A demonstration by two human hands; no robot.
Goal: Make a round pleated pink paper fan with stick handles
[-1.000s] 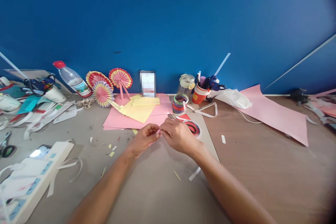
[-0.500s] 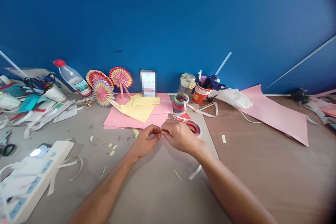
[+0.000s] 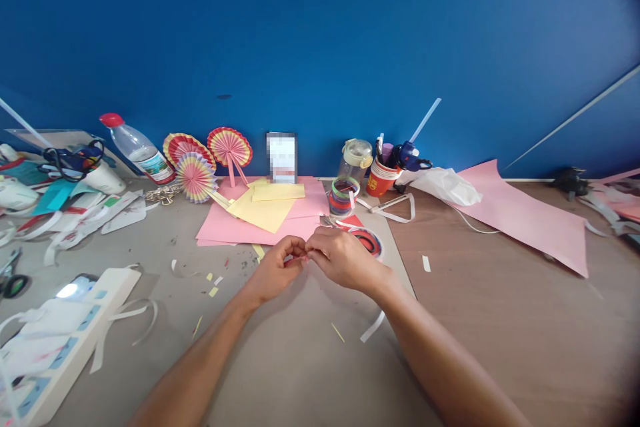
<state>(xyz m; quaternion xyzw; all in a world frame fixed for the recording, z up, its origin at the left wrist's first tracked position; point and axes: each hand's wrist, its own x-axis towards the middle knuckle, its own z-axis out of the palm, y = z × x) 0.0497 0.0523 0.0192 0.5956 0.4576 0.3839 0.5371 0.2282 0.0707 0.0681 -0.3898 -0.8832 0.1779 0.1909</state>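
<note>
My left hand (image 3: 277,269) and my right hand (image 3: 345,256) meet above the grey mat, fingertips touching. Both are closed in a pinch. A tiny pinkish bit shows at the left fingertips, but what they hold is too small and hidden to name. Just beyond the hands lie pink paper sheets (image 3: 215,230) with yellow paper (image 3: 267,213) on top. Close to my right hand is a flat red and black coil (image 3: 369,241), partly covered by that hand. Behind it stands a container wrapped in coloured bands (image 3: 344,199).
Folded paper fans (image 3: 230,153) and a red-capped bottle (image 3: 143,153) stand at the back left. A power strip (image 3: 75,340) lies front left, near scissors (image 3: 13,277). A red paper cup (image 3: 383,179) holds tools. Pink paper (image 3: 530,220) lies right; paper scraps (image 3: 214,291) dot the mat.
The hands stay almost in place, fingertips still together. A little pinkish colour now shows at the left fingertips. The view has shifted very slightly.
</note>
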